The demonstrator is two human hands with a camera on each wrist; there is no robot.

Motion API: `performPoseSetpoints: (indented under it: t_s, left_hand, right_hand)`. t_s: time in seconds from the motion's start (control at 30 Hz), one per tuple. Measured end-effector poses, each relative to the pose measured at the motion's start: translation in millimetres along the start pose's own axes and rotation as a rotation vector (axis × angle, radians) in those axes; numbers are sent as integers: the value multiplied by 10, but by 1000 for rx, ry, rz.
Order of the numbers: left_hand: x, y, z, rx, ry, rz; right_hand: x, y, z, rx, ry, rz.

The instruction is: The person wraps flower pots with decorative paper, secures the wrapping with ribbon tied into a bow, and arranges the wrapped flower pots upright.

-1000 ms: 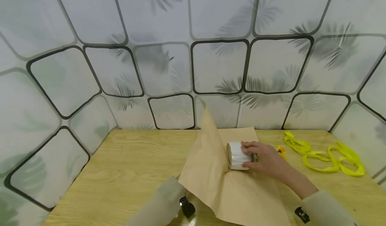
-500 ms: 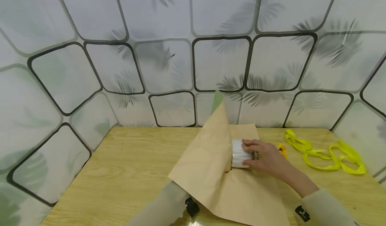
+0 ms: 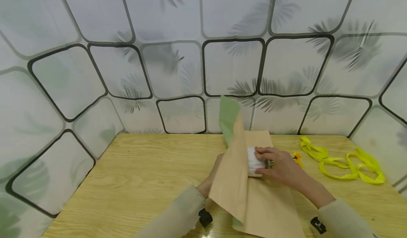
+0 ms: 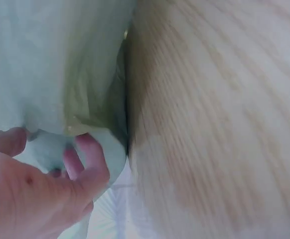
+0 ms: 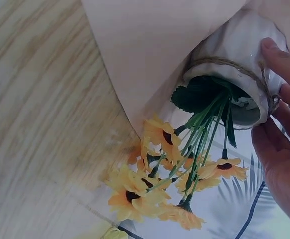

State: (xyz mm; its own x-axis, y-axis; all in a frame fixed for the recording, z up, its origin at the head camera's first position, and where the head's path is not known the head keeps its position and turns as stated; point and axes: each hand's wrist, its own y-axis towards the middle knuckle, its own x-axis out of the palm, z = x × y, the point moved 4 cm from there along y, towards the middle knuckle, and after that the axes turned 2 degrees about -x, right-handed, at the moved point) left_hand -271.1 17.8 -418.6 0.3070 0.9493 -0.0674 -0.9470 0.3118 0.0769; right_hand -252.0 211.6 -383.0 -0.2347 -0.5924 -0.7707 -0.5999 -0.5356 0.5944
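Note:
A white ceramic vase (image 3: pixel 252 163) with twine round its neck lies on its side on a sheet of brown wrapping paper (image 3: pixel 270 209). My right hand (image 3: pixel 281 164) grips the vase near its mouth. Yellow-orange flowers (image 5: pixel 170 169) on green stems stick out of it, best seen in the right wrist view. On the other side, my left hand (image 3: pixel 213 178) holds the raised flap (image 3: pixel 229 181) of the paper from behind, with bent fingers (image 4: pixel 92 152) on its pale green underside. The flap hides the vase's base and part of the left hand.
A loose yellow ribbon (image 3: pixel 349 165) lies in loops at the table's back right. The wooden table (image 3: pixel 152 160) meets a patterned cloth backdrop (image 3: pixel 178 72) at its far edge.
The paper flap has been folded rightward, covering more of the vase and showing more green underside at its top. My left hand has come partly into view behind it. The right hand stays on the vase.

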Motion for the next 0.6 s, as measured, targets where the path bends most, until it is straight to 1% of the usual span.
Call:
performPoseSetpoints:
  t_s: [0.03,0.1,0.13,0.17,0.27,0.33,0.43,0.5,0.6]
  left_hand:
    - [5,9,-4,-27,1,19]
    - [10,16,8,-50,-6,36]
    - [18,33,-6,-95,-3,56]
    - [30,33,12,-112,-13,60]
    - [45,30,65,-84,3,33]
    - [58,28,80,-75,20,13]
    - [71,26,85,-74,39,10]
    - [79,27,79,-79,52,18]
    - [100,33,69,-83,64,27]
  right_hand:
    - [-3,2,-3,-2,-3,5]
    - [-7,6,-7,-9,-1,7]
    - [-10,3,-7,-7,-2,3]
    - [-8,3,-4,-6,-5,-2]
    - [-9,-4,10,7,7,-29]
    - [-20,-18,21,30,16,-45]
    - [-46,-32,42,74,61,-67]
    - [-78,-45,72,156,113,-111]
    - [-181,-47,127,321,237,-166]
